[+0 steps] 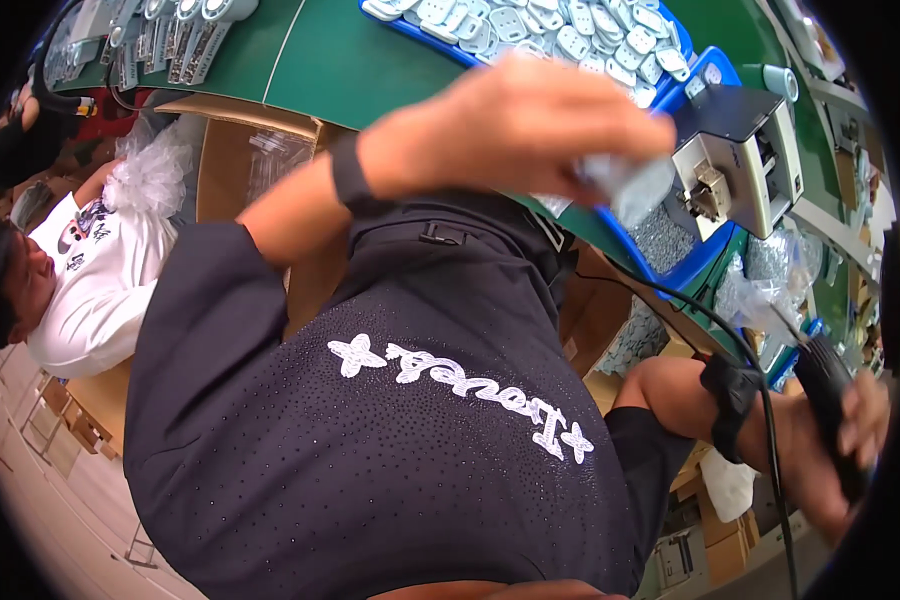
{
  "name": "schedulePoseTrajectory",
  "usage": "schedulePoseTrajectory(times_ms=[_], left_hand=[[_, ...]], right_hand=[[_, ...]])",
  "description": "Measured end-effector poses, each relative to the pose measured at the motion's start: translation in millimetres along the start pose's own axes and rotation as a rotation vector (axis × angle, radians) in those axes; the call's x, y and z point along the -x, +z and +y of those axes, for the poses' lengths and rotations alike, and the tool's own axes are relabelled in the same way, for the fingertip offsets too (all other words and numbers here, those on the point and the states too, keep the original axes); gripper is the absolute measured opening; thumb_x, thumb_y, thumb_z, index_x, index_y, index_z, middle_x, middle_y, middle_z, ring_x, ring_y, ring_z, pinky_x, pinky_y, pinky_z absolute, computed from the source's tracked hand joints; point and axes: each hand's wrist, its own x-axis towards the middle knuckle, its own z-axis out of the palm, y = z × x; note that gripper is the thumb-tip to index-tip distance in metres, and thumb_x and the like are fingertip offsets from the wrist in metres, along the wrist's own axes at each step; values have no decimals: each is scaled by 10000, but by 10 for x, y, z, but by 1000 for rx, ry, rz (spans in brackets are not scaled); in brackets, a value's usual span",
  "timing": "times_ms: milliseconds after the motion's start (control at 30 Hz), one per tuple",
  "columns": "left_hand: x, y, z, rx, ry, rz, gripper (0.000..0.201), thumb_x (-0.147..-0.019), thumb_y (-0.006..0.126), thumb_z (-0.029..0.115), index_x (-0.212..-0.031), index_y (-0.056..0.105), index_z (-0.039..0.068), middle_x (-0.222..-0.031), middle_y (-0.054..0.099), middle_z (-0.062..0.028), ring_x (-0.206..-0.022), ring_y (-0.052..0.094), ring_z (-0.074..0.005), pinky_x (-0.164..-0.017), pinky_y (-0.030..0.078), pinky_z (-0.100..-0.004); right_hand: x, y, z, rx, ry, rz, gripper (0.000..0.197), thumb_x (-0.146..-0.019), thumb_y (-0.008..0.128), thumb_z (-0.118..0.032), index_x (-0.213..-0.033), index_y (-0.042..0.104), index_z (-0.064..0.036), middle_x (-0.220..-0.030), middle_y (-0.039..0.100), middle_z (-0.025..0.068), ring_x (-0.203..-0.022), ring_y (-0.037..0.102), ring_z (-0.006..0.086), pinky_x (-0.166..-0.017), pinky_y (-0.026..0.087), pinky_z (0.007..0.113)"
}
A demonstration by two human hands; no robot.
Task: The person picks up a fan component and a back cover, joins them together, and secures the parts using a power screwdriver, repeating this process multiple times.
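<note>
My left hand [520, 120], with a dark band at its wrist, reaches across the front of the green bench. Its fingers are closed on a pale grey part [638, 188], blurred by motion, so its exact kind does not show. The part is just left of a small dark-topped screw feeder [710, 190] and over a blue tray [660, 278] of small metal screws. Off to the right, my right hand [850, 430] is wrapped around a black corded electric screwdriver [828, 385]. The screwdriver's thin bit points up and left, apart from the part.
A blue tray [425, 42] heaped with light plates lies on the green bench [320, 60]. Several grey-white handled units [205, 30] lie at the far left. The black cord [705, 308] hangs near my right arm. An open carton [220, 165] and a seated person [80, 280] are on the left.
</note>
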Motion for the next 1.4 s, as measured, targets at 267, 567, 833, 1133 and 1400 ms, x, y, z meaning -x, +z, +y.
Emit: schedulePoseTrajectory(times_ms=[267, 567, 833, 1133, 1400], left_hand=[[-1559, -1197, -2139, -707, 65, -285, 330, -821, 684, 197, -1132, 653, 92, -1030, 657, -129, -953, 655, -323, -795, 525, -437], [-1504, -1464, -3929, -1157, -365, -652, 257, -849, 592, 228, -1074, 710, 258, -1037, 713, -7, -1048, 662, -198, -947, 498, -372], [-1775, -2141, -2224, -719, -9, -15, 402, -751, 738, 187, -1146, 664, 182, -1187, 654, -23, -1200, 568, -250, -1088, 359, -491], [412, -4857, -1453, -1505, -1523, 550, 613, -748, 722, 256, -1311, 529, 107, -1300, 551, -218, -1218, 522, -377, -989, 405, -551], [469, -4518, -1102, -1462, -297, 173, 368, -771, 753, 192, -1111, 669, 79, -1094, 681, -112, -1043, 650, -278, -959, 487, -379]], right_hand=[[-300, 877, 1253, 1070, 181, -301, 563, -764, 841, -265, -1165, 547, -1, -759, 694, 147, -626, 673, 279, -602, 531, 382], [-512, 1713, 1772, 1280, 346, -550, 461, -812, 764, -274, -1098, 549, 17, -838, 664, 293, -811, 658, 476, -678, 508, 510], [-454, 1447, 1493, 1154, 411, -411, 347, -783, 718, -120, -1043, 533, 16, -688, 610, 188, -565, 622, 311, -543, 491, 397], [55, 876, 629, 336, 598, 8, 506, -807, 681, 2, -1259, 456, -27, -701, 581, 47, -473, 510, 115, -455, 433, 253], [145, 581, 723, 196, 537, 94, 539, -853, 673, -21, -1326, 413, -16, -758, 594, 61, -518, 502, 109, -502, 434, 255]])
